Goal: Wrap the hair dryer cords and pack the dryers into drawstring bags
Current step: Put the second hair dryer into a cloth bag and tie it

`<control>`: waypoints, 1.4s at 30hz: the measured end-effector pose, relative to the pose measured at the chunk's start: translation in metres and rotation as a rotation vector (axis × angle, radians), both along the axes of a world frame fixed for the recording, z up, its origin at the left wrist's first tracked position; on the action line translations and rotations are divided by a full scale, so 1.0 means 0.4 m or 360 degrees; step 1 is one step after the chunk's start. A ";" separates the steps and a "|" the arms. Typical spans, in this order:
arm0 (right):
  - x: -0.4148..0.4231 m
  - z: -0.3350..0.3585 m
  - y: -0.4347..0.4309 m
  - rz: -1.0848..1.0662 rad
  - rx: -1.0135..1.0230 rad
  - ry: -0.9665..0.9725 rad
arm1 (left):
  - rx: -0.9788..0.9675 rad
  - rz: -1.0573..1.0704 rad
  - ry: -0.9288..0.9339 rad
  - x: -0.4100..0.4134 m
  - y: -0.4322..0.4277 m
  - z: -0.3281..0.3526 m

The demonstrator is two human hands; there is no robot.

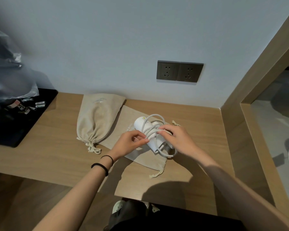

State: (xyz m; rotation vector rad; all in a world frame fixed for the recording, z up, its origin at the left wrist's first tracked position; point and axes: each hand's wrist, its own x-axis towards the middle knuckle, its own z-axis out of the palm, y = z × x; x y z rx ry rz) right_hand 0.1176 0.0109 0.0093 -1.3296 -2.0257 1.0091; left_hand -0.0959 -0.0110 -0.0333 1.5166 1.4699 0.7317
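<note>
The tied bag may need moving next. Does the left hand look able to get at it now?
Probably yes: the tied bag lies close beside the left hand, nothing between them, but its fingers grip the cord and must let go first.

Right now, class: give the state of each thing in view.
cord: looped loosely, not secured.
hair dryer: unpacked, inside the cord loops.
flat bag: lies flat under the hair dryer.
full bag: drawstring pulled shut.
wall sockets: nothing plugged in.
left hand: pinches the cord.
right hand: holds the cord.
</note>
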 end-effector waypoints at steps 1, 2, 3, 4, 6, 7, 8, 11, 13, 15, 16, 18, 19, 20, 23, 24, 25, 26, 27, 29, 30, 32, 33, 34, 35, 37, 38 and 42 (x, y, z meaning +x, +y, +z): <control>0.009 0.012 -0.001 -0.0001 -0.0016 -0.0048 | 0.0033 0.0031 -0.0025 -0.005 0.005 0.002; 0.024 0.021 -0.002 0.0025 -0.0054 -0.0110 | 0.0090 0.0073 -0.0014 -0.009 0.012 0.000; 0.045 0.021 -0.004 0.0080 -0.0124 -0.0172 | 0.0146 0.0106 0.0017 -0.011 0.020 0.000; 0.069 0.016 -0.005 0.0153 -0.0218 -0.0229 | 0.0184 0.0114 0.0077 -0.012 0.030 -0.004; 0.117 -0.017 -0.015 0.0293 -0.0463 -0.0335 | 0.0187 0.0015 0.0223 -0.012 0.058 -0.015; 0.135 -0.039 -0.025 0.0343 -0.0585 -0.0397 | 0.0175 -0.0044 0.0311 -0.010 0.075 -0.019; 0.149 -0.057 -0.038 0.0365 -0.0692 -0.0472 | 0.0173 -0.0076 0.0382 -0.005 0.095 -0.024; 0.174 -0.111 -0.068 0.0251 -0.0842 -0.0743 | -0.0026 0.0165 0.0210 0.026 0.142 -0.024; 0.181 -0.143 -0.075 0.0132 -0.0825 -0.0921 | -0.0312 0.0380 -0.0064 0.039 0.161 -0.033; 0.175 -0.163 -0.071 0.0044 -0.0845 -0.1020 | -0.0433 0.0413 -0.0096 0.042 0.168 -0.045; 0.170 -0.167 -0.066 0.0004 -0.0848 -0.1049 | -0.0423 0.0385 -0.0065 0.040 0.170 -0.047; 0.155 -0.162 -0.050 -0.0091 -0.0790 -0.1100 | -0.0476 0.0381 -0.0151 0.037 0.169 -0.044; 0.145 -0.156 -0.041 -0.0168 -0.0731 -0.1074 | -0.0590 0.0399 -0.0257 0.037 0.168 -0.040; 0.132 -0.149 -0.031 -0.0268 -0.0675 -0.0961 | -0.0682 0.0397 -0.0356 0.032 0.169 -0.044; 0.084 -0.138 0.008 -0.0464 -0.0807 -0.0303 | -0.0863 0.0364 -0.0551 0.011 0.178 -0.061; 0.062 -0.139 0.020 -0.0472 -0.0912 -0.0158 | -0.0893 0.0373 -0.0595 0.006 0.184 -0.064; 0.042 -0.147 0.031 -0.0461 -0.0994 -0.0123 | -0.0928 0.0377 -0.0629 0.003 0.189 -0.064; 0.023 -0.160 0.041 -0.0443 -0.1026 -0.0170 | -0.0953 0.0373 -0.0658 0.003 0.192 -0.063; 0.007 -0.175 0.050 -0.0431 -0.1009 -0.0273 | -0.0963 0.0377 -0.0663 0.003 0.194 -0.060; -0.012 -0.199 0.064 -0.0398 -0.0899 -0.0502 | -0.0954 0.0423 -0.0643 0.001 0.196 -0.052; -0.012 -0.205 0.067 -0.0376 -0.0855 -0.0589 | -0.0956 0.0444 -0.0653 0.000 0.196 -0.050; -0.008 -0.192 0.068 -0.0390 -0.0783 -0.0655 | -0.0954 0.0456 -0.0694 -0.006 0.198 -0.047; -0.002 -0.178 0.069 -0.0415 -0.0726 -0.0646 | -0.0945 0.0463 -0.0714 -0.005 0.197 -0.042; 0.003 -0.156 0.069 -0.0433 -0.0647 -0.0615 | -0.0931 0.0470 -0.0732 -0.006 0.198 -0.031; 0.007 -0.131 0.070 -0.0443 -0.0561 -0.0577 | -0.0914 0.0474 -0.0758 -0.006 0.201 -0.018; 0.013 -0.066 0.074 -0.0461 -0.0379 -0.0489 | -0.0856 0.0438 -0.0828 -0.009 0.214 0.016; 0.012 -0.031 0.074 -0.0497 -0.0294 -0.0427 | -0.0797 0.0373 -0.0855 -0.015 0.223 0.037; -0.017 0.103 0.063 -0.0701 -0.0017 -0.0077 | -0.0579 -0.0091 -0.0802 -0.054 0.264 0.148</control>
